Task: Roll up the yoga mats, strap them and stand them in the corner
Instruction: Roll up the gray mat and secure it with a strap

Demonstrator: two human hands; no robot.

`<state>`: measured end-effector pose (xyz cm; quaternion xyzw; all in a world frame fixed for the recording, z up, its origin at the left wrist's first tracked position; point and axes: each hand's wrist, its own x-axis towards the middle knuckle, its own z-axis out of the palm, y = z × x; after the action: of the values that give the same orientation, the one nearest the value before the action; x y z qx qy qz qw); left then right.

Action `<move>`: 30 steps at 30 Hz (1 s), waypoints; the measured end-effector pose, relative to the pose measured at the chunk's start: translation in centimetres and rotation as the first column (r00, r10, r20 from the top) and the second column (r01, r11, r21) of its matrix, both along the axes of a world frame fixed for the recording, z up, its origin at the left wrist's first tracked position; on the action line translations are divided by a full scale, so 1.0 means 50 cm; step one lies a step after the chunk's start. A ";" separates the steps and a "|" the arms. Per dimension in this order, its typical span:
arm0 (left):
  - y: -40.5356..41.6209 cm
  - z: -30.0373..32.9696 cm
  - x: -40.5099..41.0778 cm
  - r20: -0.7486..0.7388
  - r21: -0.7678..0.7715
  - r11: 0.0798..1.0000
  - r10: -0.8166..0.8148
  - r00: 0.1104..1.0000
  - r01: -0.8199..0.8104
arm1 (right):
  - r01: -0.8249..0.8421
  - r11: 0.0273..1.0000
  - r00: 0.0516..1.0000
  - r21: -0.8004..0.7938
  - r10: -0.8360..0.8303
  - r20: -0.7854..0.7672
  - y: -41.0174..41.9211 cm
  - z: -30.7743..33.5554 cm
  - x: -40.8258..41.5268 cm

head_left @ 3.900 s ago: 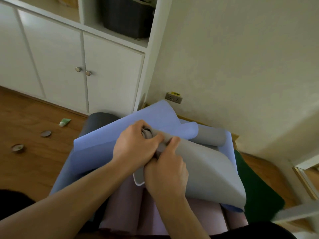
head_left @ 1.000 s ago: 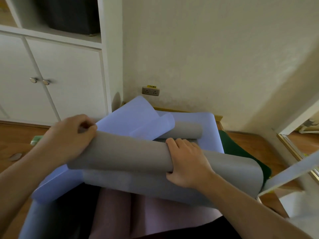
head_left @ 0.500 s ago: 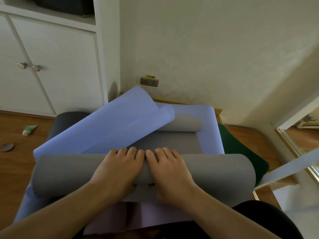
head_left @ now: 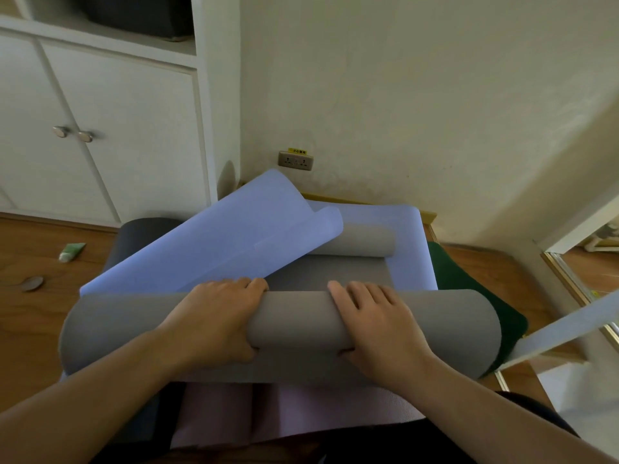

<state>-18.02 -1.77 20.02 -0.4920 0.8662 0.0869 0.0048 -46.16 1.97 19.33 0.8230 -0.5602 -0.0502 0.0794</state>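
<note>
Grey mat roll [head_left: 291, 324]: lies across the lap-side foreground, on top of the stacked mats, between the person and the wall corner.
Left hand [head_left: 214, 321]: wraps the roll left of its middle; fingers curl over the far side, thumb tucked under the near side. Grasping the roll.
Right hand [head_left: 375, 326]: wraps the roll right of its middle, same hold; fingers lie over the top, thumb hooked under the near edge. Grasping the roll.
Hands vs roll: both sit on the central stretch, apart from each other, bare grey showing between them; the roll's ends extend well past each hand.
Long axis: runs left to right across the view, roughly parallel to the far wall; right end is rounded and overhangs the green mat [head_left: 475, 289].
Unrolled part: grey sheet runs flat from the roll toward the wall, its far end curled into a small grey roll [head_left: 361, 242].
Blue mat [head_left: 415, 249]: under the grey one; a loose blue flap [head_left: 227, 242] stands tilted behind the left hand.
Pink mat [head_left: 301, 410]: below the roll, nearest the person.
Dark grey mat [head_left: 140, 232]: peeks out at left.
Surroundings: white cabinet [head_left: 110, 128], wall socket [head_left: 295, 160], green tube [head_left: 72, 251] on the wooden floor [head_left: 30, 329].
</note>
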 end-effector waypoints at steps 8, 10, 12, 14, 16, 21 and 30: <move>0.023 -0.011 -0.002 0.038 -0.046 0.998 -0.038 0.999 0.039 | -0.017 1.000 1.000 0.004 0.017 -0.024 0.010 -0.010 0.008; 0.028 -0.037 -0.016 0.119 -0.161 0.985 -0.045 0.992 0.064 | 0.016 0.999 1.000 0.045 -0.016 0.000 0.008 0.001 0.009; 0.027 -0.059 -0.034 0.123 -0.227 0.971 -0.046 0.991 0.073 | 0.034 0.997 0.999 0.075 -0.036 0.031 0.008 0.006 0.002; 0.021 -0.062 -0.040 0.100 -0.241 0.967 -0.059 0.993 0.081 | 0.033 0.995 0.998 0.089 -0.037 0.046 0.017 0.006 -0.004; 0.013 -0.050 -0.036 0.063 -0.208 0.975 -0.073 0.995 0.085 | 0.015 0.997 1.000 0.074 -0.017 0.026 0.030 0.004 -0.002; 0.007 -0.007 -0.020 -0.002 0.017 0.997 -0.077 0.997 0.077 | 0.013 1.000 1.000 0.025 -0.013 0.009 0.034 -0.004 0.011; 0.036 -0.077 -0.064 0.123 -0.257 0.961 -0.075 0.990 0.105 | 0.008 0.989 0.996 0.148 -0.021 0.087 0.011 0.010 0.016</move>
<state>-21.24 0.03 16.15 -0.4524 0.8900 -0.0569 -0.0078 -45.34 2.51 19.84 0.8240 -0.5639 -0.0555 -0.0068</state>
